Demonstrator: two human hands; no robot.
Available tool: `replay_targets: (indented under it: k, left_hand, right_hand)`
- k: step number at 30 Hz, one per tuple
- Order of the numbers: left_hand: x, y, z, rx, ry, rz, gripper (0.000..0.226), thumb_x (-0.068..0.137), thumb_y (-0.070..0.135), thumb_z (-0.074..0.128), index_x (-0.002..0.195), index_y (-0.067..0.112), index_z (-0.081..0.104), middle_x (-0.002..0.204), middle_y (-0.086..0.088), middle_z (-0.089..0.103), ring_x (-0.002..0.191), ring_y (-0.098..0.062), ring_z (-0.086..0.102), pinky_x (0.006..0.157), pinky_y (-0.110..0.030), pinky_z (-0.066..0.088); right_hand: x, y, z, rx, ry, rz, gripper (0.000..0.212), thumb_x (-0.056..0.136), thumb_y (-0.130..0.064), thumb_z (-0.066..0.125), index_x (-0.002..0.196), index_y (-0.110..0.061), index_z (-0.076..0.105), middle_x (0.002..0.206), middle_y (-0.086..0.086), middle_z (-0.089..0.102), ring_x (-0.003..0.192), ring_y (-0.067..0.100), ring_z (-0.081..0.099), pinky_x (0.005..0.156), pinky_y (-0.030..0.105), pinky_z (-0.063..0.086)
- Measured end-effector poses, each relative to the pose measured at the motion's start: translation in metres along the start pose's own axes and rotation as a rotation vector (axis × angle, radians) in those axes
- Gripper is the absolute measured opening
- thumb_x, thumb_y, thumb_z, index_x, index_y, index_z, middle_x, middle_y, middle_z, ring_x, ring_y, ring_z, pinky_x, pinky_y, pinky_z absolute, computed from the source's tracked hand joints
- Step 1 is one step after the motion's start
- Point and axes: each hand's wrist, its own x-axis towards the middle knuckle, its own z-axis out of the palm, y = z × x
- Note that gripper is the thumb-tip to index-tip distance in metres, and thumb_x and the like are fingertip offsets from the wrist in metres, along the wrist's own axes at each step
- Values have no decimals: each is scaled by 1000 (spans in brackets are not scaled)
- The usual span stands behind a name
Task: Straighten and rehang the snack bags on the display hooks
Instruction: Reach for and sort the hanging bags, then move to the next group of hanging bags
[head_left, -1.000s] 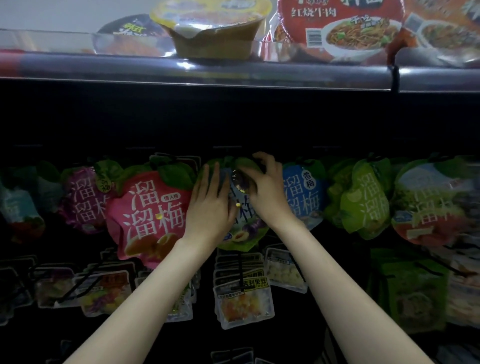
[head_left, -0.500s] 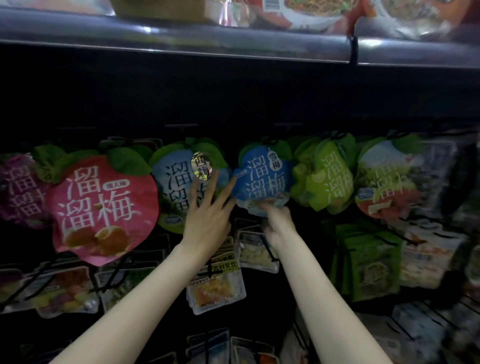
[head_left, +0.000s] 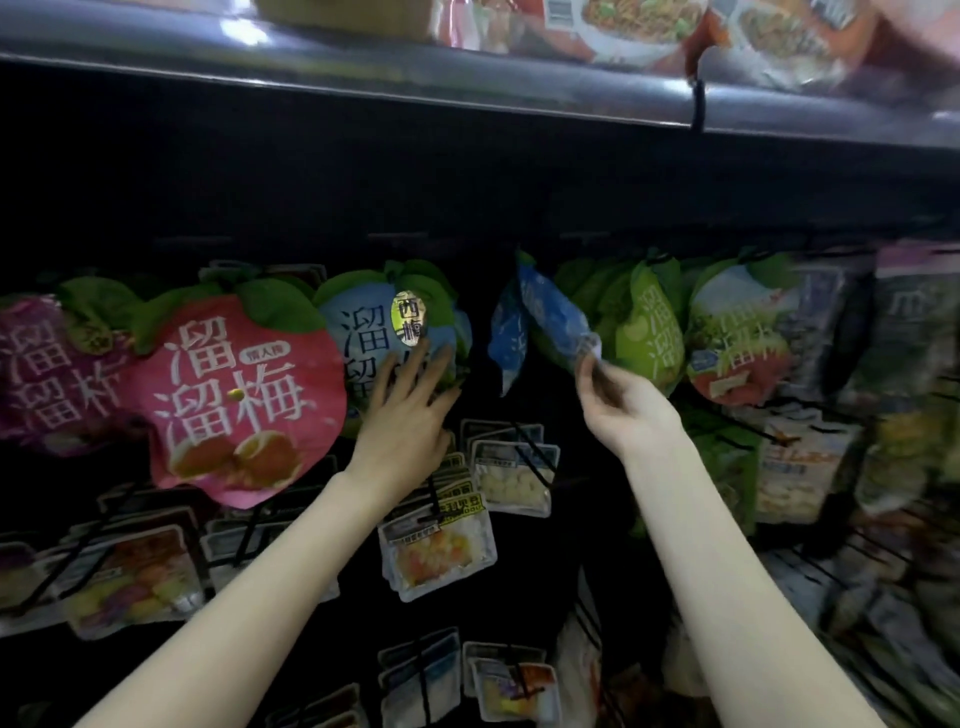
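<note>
A row of plum-shaped snack bags hangs on black hooks under a dark shelf. My left hand lies flat, fingers spread, on the lower part of a light blue bag with a gold oval sticker. My right hand pinches the lower corner of a darker blue bag, which is pulled out and tilted to the right; another blue bag hangs edge-on behind it. A big pink bag hangs left of my left hand, and a green bag hangs right of the blue one.
Purple bags hang at far left and a white-green-red bag at right. Small clear packs on hooks fill the lower rows. The grey shelf edge above carries noodle bowls. Wire hooks stick out toward me.
My right hand moved right and up, pulling the darker blue bag's bottom outward so that it turned edge-on. My left hand stayed on the light blue bag. The view shifted right.
</note>
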Motion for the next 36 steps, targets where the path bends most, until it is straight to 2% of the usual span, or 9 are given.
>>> replay_targets:
  k: [6, 10, 17, 22, 24, 27, 30, 33, 36]
  left_hand:
    - [-5, 5, -4, -214, 109, -76, 36, 73, 8, 69, 108, 11, 63, 135, -13, 49, 131, -28, 24, 107, -50, 21]
    - [3, 17, -12, -329, 189, -120, 41, 79, 10, 58, 119, 11, 55, 136, -14, 46, 127, -27, 28, 104, -50, 26]
    - [36, 62, -19, -396, 207, -20, 44, 85, 22, 37, 125, 9, 51, 137, -12, 45, 127, -23, 29, 104, -46, 29]
    - [72, 109, -11, -402, 216, -92, 44, 87, 24, 43, 127, 9, 49, 136, -15, 46, 124, -34, 40, 100, -51, 35]
    - [88, 133, -6, -364, 232, -94, 46, 84, 29, 41, 125, 10, 51, 136, -14, 46, 124, -31, 35, 98, -53, 35]
    - [111, 166, 6, -233, 208, -110, 50, 80, 30, 58, 127, 17, 50, 141, -15, 41, 129, -31, 22, 99, -62, 28]
    - [126, 189, 18, -99, 167, -109, 61, 70, 31, 76, 126, 22, 53, 144, -13, 38, 133, -34, 16, 100, -67, 20]
    - [131, 196, 29, 43, 145, -53, 50, 67, 31, 78, 114, 22, 63, 145, -8, 41, 136, -34, 16, 102, -64, 6]
    - [131, 194, 35, 111, 125, -53, 49, 62, 22, 79, 109, 20, 66, 144, -7, 42, 138, -34, 16, 108, -61, 4]
  right_hand:
    - [-10, 16, -20, -381, 229, -158, 26, 90, 14, 39, 77, -4, 52, 79, 13, 53, 70, 21, 51, 61, 27, 49]
    - [-9, 11, -30, -478, 308, -237, 22, 90, 9, 43, 97, -9, 53, 80, 12, 51, 73, 18, 50, 75, 28, 45]
    - [-6, -43, -40, -457, 329, -326, 35, 91, 3, 50, 126, -1, 50, 89, 9, 52, 86, 20, 53, 78, 28, 44]
    - [10, -104, -45, -590, 328, -406, 26, 91, 0, 53, 113, -12, 45, 114, 9, 51, 85, 17, 54, 65, 25, 45]
    - [18, -125, -53, -786, 369, -574, 29, 89, -5, 58, 112, -17, 44, 125, 9, 47, 99, 19, 52, 75, 27, 44]
    - [33, -161, -64, -1250, 346, -810, 58, 86, -18, 66, 134, -15, 33, 140, 10, 30, 124, 24, 38, 97, 34, 37]
    - [60, -201, -65, -1544, 264, -782, 100, 77, -38, 74, 148, -14, 8, 155, 11, 9, 142, 30, 11, 113, 46, 18]
    - [84, -227, -53, -1541, 142, -681, 121, 63, -52, 78, 150, -18, 2, 156, 7, 12, 144, 28, 14, 116, 48, 18]
    - [92, -239, -44, -1402, 82, -625, 105, 68, -36, 81, 148, -16, 15, 151, 7, 29, 139, 26, 29, 112, 44, 29]
